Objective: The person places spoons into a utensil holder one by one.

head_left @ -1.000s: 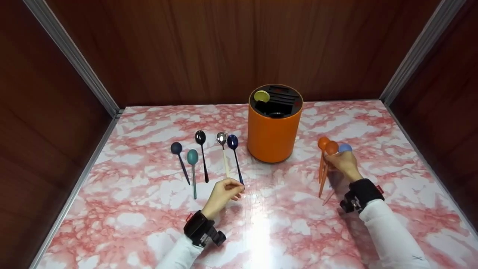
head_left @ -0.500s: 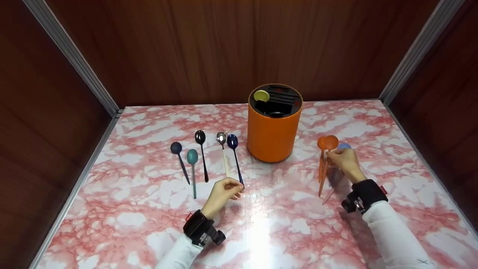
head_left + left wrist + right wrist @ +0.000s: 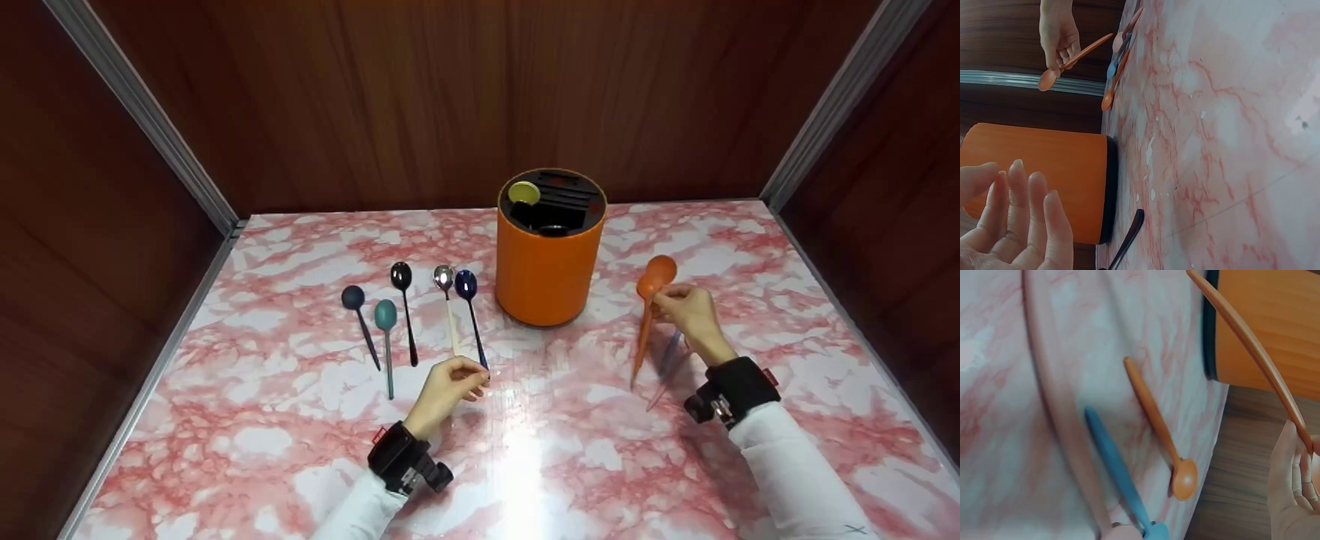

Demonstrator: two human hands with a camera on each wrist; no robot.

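Note:
My right hand (image 3: 694,319) pinches an orange spoon (image 3: 662,268) by its handle just below the bowl. In the left wrist view that spoon (image 3: 1089,49) is clear of the table, its handle slanting. Beneath it lie a second orange spoon (image 3: 1154,416), a blue spoon (image 3: 1117,464) and a pink spoon (image 3: 1067,399); in the head view the hand covers the bowls of the last two. My left hand (image 3: 444,394) hovers with loosely bent fingers, nothing between them, close to the handle end of a dark blue spoon (image 3: 466,285).
An orange cylindrical utensil holder (image 3: 550,270) stands at the back middle, a yellow-green round piece (image 3: 524,193) in its slotted black top. Left of it lie a silver spoon (image 3: 444,276) with cream handle, a black spoon (image 3: 401,275), a teal spoon (image 3: 385,315) and a navy spoon (image 3: 353,297).
My right hand has lifted the orange spoon off the table, and its bowl has moved up and away, over the other orange spoon. My left hand has stayed in place.

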